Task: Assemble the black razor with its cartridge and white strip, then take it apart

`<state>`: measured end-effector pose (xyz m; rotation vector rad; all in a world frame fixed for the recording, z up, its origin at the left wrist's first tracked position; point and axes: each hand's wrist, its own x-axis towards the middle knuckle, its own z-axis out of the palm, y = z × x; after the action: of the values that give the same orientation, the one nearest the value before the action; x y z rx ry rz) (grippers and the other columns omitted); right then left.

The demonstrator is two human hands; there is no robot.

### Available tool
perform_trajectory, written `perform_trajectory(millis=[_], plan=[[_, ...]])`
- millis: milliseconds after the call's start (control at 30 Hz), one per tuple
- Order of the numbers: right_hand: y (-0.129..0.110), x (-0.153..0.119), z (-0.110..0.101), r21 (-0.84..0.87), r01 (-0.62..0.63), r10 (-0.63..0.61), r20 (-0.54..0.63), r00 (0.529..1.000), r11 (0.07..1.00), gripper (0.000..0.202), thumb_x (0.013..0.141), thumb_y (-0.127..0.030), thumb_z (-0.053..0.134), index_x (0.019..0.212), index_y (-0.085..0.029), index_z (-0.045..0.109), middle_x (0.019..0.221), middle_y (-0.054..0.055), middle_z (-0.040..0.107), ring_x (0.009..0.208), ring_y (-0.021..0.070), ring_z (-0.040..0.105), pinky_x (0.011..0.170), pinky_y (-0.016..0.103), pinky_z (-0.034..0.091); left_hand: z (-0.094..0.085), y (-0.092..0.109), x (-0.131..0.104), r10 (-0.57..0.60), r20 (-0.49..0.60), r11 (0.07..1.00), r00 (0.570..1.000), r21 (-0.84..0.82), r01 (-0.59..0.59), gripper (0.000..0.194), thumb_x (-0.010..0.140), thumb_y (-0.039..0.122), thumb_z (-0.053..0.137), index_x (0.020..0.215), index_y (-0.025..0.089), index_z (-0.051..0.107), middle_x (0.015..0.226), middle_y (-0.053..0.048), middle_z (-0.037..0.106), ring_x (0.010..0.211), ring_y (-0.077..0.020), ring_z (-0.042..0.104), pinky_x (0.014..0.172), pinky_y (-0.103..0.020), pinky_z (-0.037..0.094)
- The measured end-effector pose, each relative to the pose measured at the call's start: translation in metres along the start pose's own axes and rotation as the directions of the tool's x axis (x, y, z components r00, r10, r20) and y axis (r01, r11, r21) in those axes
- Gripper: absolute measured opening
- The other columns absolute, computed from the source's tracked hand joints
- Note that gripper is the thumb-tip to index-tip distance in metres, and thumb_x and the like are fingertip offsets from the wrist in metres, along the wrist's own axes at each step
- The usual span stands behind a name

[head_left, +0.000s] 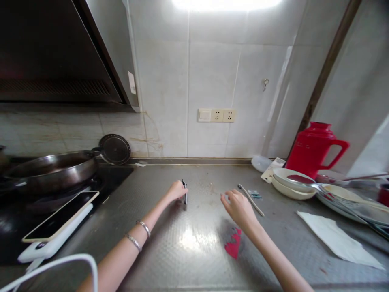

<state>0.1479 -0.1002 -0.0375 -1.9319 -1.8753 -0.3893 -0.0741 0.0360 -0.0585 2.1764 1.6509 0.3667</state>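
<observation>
My left hand (177, 191) is closed in a pinch on a small silver and black metal object (185, 196), held upright at the counter; its exact kind is too small to make out. My right hand (238, 206) hovers over the steel counter (170, 259) with its fingers apart and slightly bent, holding nothing visible. Just beyond it lie a thin pale stick with a dark end (251, 200) and a small clear packet with dark green pieces (255, 194). A ragged red scrap (233, 244) rests on the counter nearer to me, beside the right forearm.
On the left, a steel pan (60, 172) sits on the black stove, with a phone (62, 217) on a white power bank (57, 239) and a cable in front. Stacked bowls (291, 188), a red thermos jug (313, 150) and a white napkin (337, 239) occupy the right.
</observation>
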Motion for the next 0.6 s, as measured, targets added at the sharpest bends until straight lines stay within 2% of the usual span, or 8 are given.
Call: perform_trajectory(millis=[100,267,467,600], plan=[[0.021,0.003,0.007,-0.021,-0.026,0.027,0.042,0.999,0.999,0.036,0.089,-0.033,0.036,0.073,-0.014,0.063,0.074,0.009,0.062,0.071,0.0170,0.060,0.063,0.024,0.037,-0.003,-0.008,0.004,0.007,-0.002,0.995,1.000,0.104,-0.006,0.026,0.071,0.023,0.045,0.059,0.010,0.064,0.053,-0.007,0.061,0.044,-0.0113,0.055,0.045,-0.020,0.040],[0.044,0.007,0.011,-0.040,-0.090,0.094,0.105,0.990,0.995,0.034,0.087,-0.032,0.037,0.074,-0.016,0.063,0.077,0.009,0.064,0.072,0.0177,0.061,0.060,0.023,0.037,-0.003,-0.011,0.008,0.028,-0.036,0.983,0.999,0.180,-0.021,0.021,0.069,0.023,0.050,0.066,0.011,0.067,0.062,-0.009,0.066,0.061,-0.0154,0.061,0.054,-0.020,0.042],[0.060,0.013,0.005,-0.059,-0.169,0.177,0.175,0.968,0.984,0.031,0.085,-0.030,0.036,0.080,-0.017,0.064,0.082,0.010,0.066,0.076,0.0195,0.063,0.059,0.024,0.037,0.002,-0.010,0.008,0.016,-0.031,0.973,0.999,0.231,-0.009,0.022,0.068,0.025,0.052,0.073,0.012,0.068,0.071,-0.011,0.068,0.066,-0.0170,0.063,0.055,-0.021,0.042],[0.077,0.020,-0.001,-0.104,-0.209,0.229,0.262,0.937,0.972,0.031,0.084,-0.031,0.037,0.080,-0.017,0.064,0.083,0.012,0.067,0.080,0.0231,0.063,0.060,0.026,0.038,0.004,-0.009,0.005,0.004,-0.042,0.968,0.999,0.249,0.007,0.024,0.070,0.030,0.052,0.077,0.013,0.068,0.076,-0.012,0.068,0.070,-0.0192,0.064,0.057,-0.022,0.043]])
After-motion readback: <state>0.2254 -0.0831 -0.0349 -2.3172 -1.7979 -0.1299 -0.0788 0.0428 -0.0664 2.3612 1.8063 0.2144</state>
